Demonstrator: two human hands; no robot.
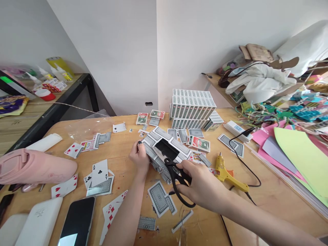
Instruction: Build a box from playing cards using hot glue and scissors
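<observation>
In right fingers [189, 166], one pair of scissors [172, 172].

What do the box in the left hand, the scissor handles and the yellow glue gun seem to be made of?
Box: apparently paper card, at least outside; its flat pieces carry printed playing-card back patterns.
Scissor handles: probably plastic, smooth and evenly black, though coated metal is possible.
Glue gun: likely moulded plastic body, smooth and evenly yellow.

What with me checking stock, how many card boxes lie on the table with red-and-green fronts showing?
3: one card box just right of the card-covered piece; a left box and a right box, both left of the big stack. More may be hidden.
</observation>
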